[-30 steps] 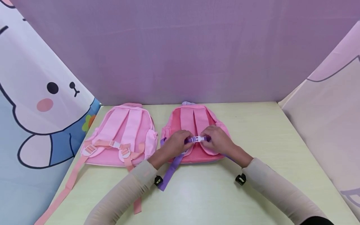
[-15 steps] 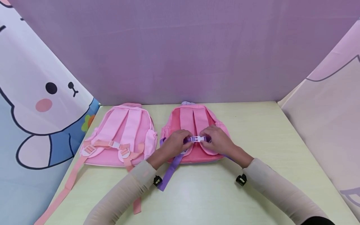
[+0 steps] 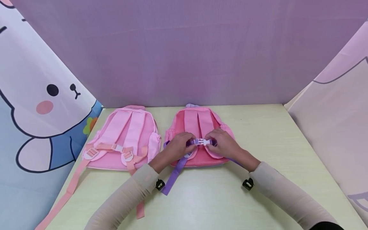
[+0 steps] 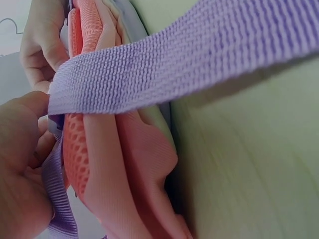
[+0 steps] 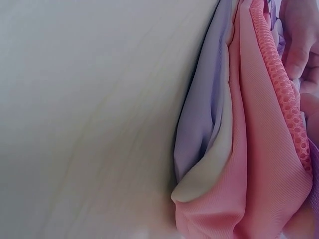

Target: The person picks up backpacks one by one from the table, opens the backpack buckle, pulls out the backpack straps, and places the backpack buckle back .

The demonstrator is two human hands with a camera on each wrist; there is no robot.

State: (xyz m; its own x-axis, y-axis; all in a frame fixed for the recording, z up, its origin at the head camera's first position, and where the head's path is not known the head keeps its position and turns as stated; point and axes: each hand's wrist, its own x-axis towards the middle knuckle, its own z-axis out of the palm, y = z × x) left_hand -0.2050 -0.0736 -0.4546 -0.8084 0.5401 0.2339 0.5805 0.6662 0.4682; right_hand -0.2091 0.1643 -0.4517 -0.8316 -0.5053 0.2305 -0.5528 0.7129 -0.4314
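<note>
Fastening: white plastic side-release buckle (image 3: 202, 141) on purple woven webbing (image 3: 176, 176), just below mid-height and right of centre in the head frame; halves end to end (whether latched, cannot tell).
Left hand (image 3: 179, 144): thumb and fingers grasping the webbing at the buckle's left end.
Right hand (image 3: 223, 142): thumb and fingers pinching at the buckle's right end.
Pack under hands: coral-pink fabric backpack with red mesh back (image 3: 202, 162), lying straps-up, near centre of the head frame.
Neighbouring pack: pale pink fabric backpack with peach webbing straps (image 3: 138, 127), also straps-up, left of centre, near the coral one; its white buckle is joined.
Surface: pale yellow-green wood-grain tabletop (image 3: 270, 137) beneath both.
Left wrist view only: coarse ribbed weave of the webbing, its loose end crossing the upper half.
Right wrist view only: cream trim (image 5: 209, 174) on the coral pack's side, lower centre, beside a broad lavender panel (image 5: 199, 119).
</note>
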